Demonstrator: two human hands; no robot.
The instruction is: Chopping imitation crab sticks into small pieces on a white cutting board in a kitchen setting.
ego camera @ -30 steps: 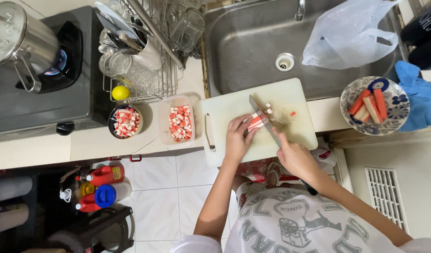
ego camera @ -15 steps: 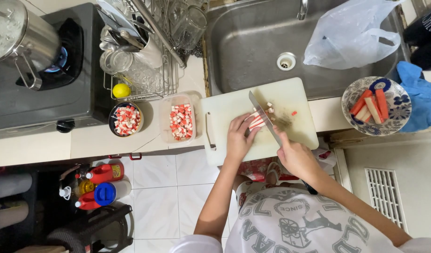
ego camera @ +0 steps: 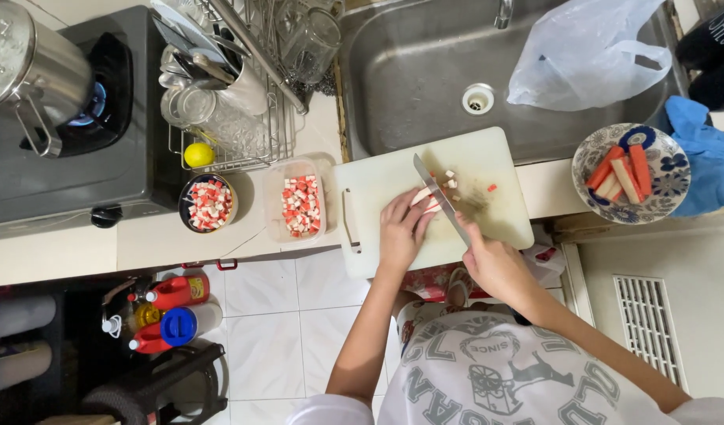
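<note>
On the white cutting board at the centre of the frame lie crab sticks, pale with a red-orange skin, bunched side by side. The left hand presses down on them with curled fingers, covering most of their length, so their number is hard to make out. The right hand is clenched around the handle of a knife, the blade slanting across the sticks' free ends. A few small cut pieces sit just beyond the blade. Left of the board stand two containers of diced pieces: a clear tub and a dark round bowl. At the right edge, one patterned plate holds about four whole sticks.
</note>
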